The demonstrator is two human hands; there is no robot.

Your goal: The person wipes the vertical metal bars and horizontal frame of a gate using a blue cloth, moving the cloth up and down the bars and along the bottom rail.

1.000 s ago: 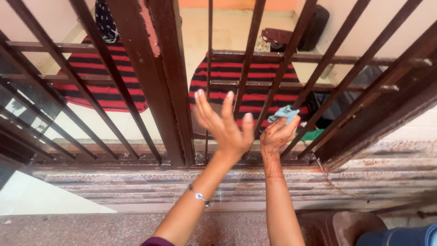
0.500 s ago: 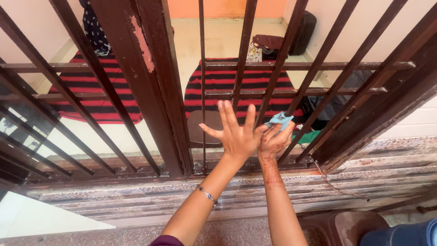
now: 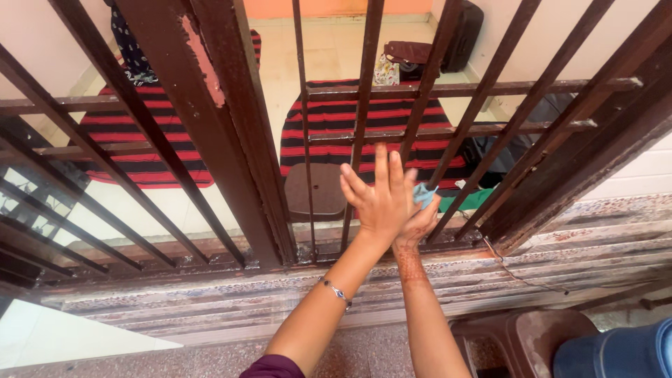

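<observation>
My right hand (image 3: 417, 225) grips a small light-blue cloth (image 3: 423, 194) against a dark brown metal bar (image 3: 455, 189) of a window grille. Henna patterns mark that wrist. My left hand (image 3: 378, 198) is raised just in front of it, fingers spread and empty, its back toward me and partly hiding the right hand and cloth. A thin bracelet (image 3: 337, 292) circles my left wrist. Both hands sit low on the grille, just above the stained sill (image 3: 210, 262).
Thick brown frame post (image 3: 210, 126) stands left of my hands. Through the bars, far below, lie red-and-black striped mats (image 3: 350, 126), a brown stool (image 3: 315, 190), bags (image 3: 420, 52) and a dark suitcase (image 3: 467, 28). A brown plastic stool (image 3: 525, 336) sits at lower right.
My left hand swung from an open palm-up pose left of the right hand to directly over it, now covering most of the cloth. The view shifted slightly downward.
</observation>
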